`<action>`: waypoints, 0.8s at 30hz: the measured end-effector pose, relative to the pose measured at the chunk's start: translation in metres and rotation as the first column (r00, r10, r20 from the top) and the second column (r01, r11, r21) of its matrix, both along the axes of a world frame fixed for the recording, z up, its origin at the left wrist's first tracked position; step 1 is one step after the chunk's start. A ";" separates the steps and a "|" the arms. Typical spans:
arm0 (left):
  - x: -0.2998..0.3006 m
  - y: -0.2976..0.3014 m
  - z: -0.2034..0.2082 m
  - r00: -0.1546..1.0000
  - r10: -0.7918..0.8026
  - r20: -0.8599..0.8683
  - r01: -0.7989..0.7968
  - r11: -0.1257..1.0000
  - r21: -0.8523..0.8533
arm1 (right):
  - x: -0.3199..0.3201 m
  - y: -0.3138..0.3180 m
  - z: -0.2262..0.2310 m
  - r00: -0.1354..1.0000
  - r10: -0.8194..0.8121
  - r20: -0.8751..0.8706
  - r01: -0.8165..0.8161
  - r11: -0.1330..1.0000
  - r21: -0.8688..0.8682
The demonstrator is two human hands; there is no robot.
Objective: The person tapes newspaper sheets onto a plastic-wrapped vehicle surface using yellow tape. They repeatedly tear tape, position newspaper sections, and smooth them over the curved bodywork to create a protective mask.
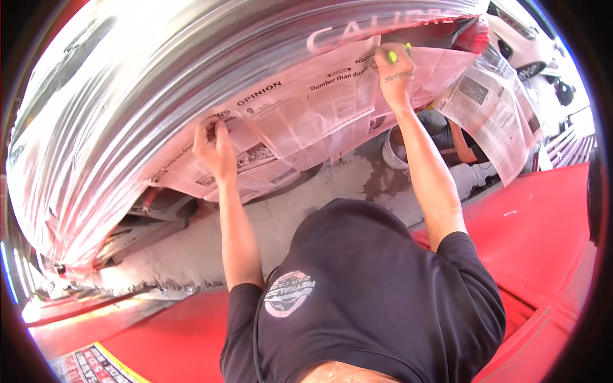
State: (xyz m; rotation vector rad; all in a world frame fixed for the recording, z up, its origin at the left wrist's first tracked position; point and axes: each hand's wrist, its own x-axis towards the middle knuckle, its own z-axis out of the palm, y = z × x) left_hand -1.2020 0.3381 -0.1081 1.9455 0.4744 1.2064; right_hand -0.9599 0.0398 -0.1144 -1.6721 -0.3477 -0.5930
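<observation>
Sheets of pink-tinted newspaper [300, 112] lie along the lower side of a car wrapped in clear plastic sheeting [159, 76]. My left hand [214, 145] pinches the newspaper's upper edge where it meets the plastic. My right hand [394, 71] is raised higher, pressing the paper's top edge near the car's red tail light [474, 35]. A small yellow-green object [392, 56] shows between its fingers; what it is cannot be told. My black shirt [364, 287] fills the lower middle.
Another person [456, 137] in a dark shirt crouches behind a hanging newspaper sheet [495, 112], beside a white bucket [391, 152]. Grey stained concrete [281, 217] lies under the car. A red surface [536, 223] spreads at the right and bottom. A white car [520, 38] stands far right.
</observation>
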 end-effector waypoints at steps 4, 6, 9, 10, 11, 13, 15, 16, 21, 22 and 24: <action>-0.013 -0.006 0.009 0.991 -0.120 -0.062 0.123 0.992 0.041 | -0.012 -0.014 0.022 0.937 -0.137 0.322 0.201 0.964 -0.175; -0.011 -0.011 0.014 0.982 -0.181 -0.046 0.186 0.971 0.149 | -0.050 -0.031 0.032 0.974 -0.058 0.217 0.102 0.975 -0.197; -0.022 -0.009 0.009 0.966 -0.230 -0.120 0.249 0.952 0.179 | -0.124 -0.015 0.016 0.963 0.267 0.021 -0.256 0.943 -0.214; -0.022 -0.009 0.007 0.962 -0.246 -0.122 0.266 0.944 0.193 | -0.137 0.009 0.012 0.929 0.349 0.123 -0.307 0.912 -0.271; -0.023 -0.012 0.007 0.955 -0.271 -0.116 0.287 0.947 0.144 | -0.150 0.032 0.008 0.874 0.433 0.220 -0.353 0.878 -0.325; -0.036 -0.007 0.010 0.954 -0.271 -0.129 0.280 0.958 0.061 | -0.170 0.062 0.003 0.811 0.562 0.162 -0.488 0.803 -0.343; -0.031 -0.008 0.012 0.937 -0.298 -0.181 0.326 0.934 0.147 | -0.178 0.087 0.006 0.714 0.691 -0.114 -0.697 0.687 -0.205; -0.029 -0.005 0.014 0.934 -0.286 -0.216 0.329 0.924 0.198 | -0.176 0.094 0.010 0.718 0.666 -0.203 -0.695 0.699 -0.167; -0.029 -0.003 0.017 0.911 -0.372 -0.181 0.395 0.911 0.116 | -0.177 0.115 0.002 0.704 0.706 -0.070 -0.703 0.679 -0.211; -0.030 -0.004 0.016 0.906 -0.389 -0.167 0.405 0.912 0.069 | -0.178 0.118 0.004 0.689 0.719 -0.089 -0.718 0.660 -0.220; -0.030 -0.003 0.013 0.907 -0.396 -0.142 0.402 0.915 0.022 | -0.182 0.125 0.009 0.668 0.735 -0.116 -0.738 0.633 -0.234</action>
